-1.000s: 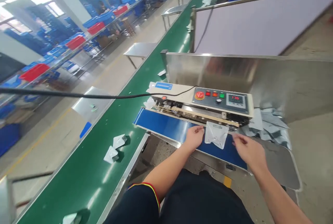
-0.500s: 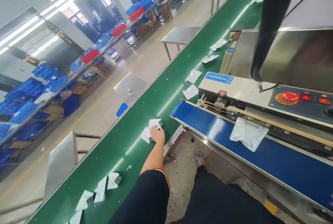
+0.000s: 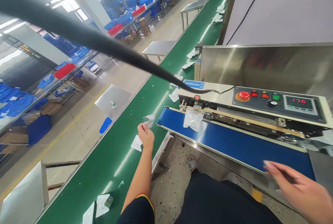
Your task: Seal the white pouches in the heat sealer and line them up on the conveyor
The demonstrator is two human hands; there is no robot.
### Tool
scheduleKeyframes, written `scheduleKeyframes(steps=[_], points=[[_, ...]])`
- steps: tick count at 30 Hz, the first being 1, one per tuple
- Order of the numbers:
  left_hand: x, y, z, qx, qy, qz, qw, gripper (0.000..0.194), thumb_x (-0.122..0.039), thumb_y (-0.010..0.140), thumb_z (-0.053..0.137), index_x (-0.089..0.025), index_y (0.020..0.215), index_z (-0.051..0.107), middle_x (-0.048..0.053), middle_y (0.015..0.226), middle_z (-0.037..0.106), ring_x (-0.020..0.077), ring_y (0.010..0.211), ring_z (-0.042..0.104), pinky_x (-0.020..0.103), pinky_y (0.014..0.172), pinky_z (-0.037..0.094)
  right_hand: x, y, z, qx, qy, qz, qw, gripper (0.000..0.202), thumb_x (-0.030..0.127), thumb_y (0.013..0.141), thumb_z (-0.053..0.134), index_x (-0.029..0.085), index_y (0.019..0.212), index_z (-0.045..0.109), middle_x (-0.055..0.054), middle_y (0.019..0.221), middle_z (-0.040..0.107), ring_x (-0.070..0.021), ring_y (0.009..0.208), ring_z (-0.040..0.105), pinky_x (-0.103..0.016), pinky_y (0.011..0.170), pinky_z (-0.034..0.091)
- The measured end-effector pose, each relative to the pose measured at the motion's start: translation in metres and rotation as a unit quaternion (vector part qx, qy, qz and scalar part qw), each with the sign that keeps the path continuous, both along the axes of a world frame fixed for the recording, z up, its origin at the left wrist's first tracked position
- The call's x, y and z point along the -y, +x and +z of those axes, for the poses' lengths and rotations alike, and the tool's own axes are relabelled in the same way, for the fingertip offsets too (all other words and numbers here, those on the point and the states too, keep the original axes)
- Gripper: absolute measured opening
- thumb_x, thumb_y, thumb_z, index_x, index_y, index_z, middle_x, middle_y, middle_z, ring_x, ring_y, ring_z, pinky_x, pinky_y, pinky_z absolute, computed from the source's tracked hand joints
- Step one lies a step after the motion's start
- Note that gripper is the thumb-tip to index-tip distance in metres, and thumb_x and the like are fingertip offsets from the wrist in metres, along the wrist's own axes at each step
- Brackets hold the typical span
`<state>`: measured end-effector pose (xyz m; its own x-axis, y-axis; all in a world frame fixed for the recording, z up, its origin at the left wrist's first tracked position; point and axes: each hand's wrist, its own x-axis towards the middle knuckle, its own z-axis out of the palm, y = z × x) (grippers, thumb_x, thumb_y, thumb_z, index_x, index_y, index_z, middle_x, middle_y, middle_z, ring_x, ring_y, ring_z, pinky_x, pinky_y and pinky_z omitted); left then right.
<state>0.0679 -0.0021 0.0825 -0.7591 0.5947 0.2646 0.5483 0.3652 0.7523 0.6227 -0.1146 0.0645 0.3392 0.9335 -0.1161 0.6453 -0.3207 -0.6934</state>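
Over the green conveyor, my left hand (image 3: 146, 135) pinches a small white and clear pouch (image 3: 149, 120) by its edge. Just below that hand another white pouch (image 3: 136, 143) lies on the green belt. My right hand (image 3: 299, 186) is at the lower right, over the near edge of the blue belt (image 3: 234, 147); its fingers are curled and slightly blurred, and whether it holds anything is unclear. A white pouch (image 3: 193, 120) sits at the left part of the blue belt, its upper edge against the sealing machine (image 3: 208, 94).
More pouches (image 3: 103, 205) lie along the green conveyor (image 3: 125, 161). A control panel (image 3: 275, 101) with a red button faces me. A dark bar (image 3: 109, 49) crosses the upper view. Metal side tables (image 3: 114, 101) stand beyond the conveyor.
My left hand has lifted a pouch off the green belt. My right hand has come into view. The pouch formerly on the blue belt is gone from there; another is at the belt's left part.
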Motion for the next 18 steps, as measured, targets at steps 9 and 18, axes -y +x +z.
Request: scheduleKeyframes(steps=[9, 18], points=[[0.026, 0.252, 0.061, 0.269, -0.013, -0.400, 0.876, 0.013, -0.036, 0.092, 0.088, -0.025, 0.092, 0.080, 0.007, 0.092, 0.078, 0.0236, 0.089, 0.071, 0.029, 0.091, 0.055, -0.058, -0.075, 0.062, -0.183, 0.158, 0.177, 0.954, 0.048, 0.066, 0.104, 0.067, 0.027, 0.126, 0.084, -0.011, 0.134, 0.082, -0.0321, 0.120, 0.078, -0.046, 0.108, 0.064], [0.042, 0.405, 0.011, 0.374, -0.116, -0.558, 0.731, 0.062, -0.073, 0.104, 0.064, -0.014, 0.112, 0.083, 0.009, 0.088, 0.078, 0.0215, 0.077, 0.066, 0.031, 0.071, 0.054, -0.001, 0.029, 0.023, -0.252, 0.064, -0.099, 0.960, 0.063, 0.084, 0.090, 0.069, 0.022, 0.094, 0.079, -0.010, 0.081, 0.080, -0.0272, 0.067, 0.075, -0.035, 0.061, 0.063]])
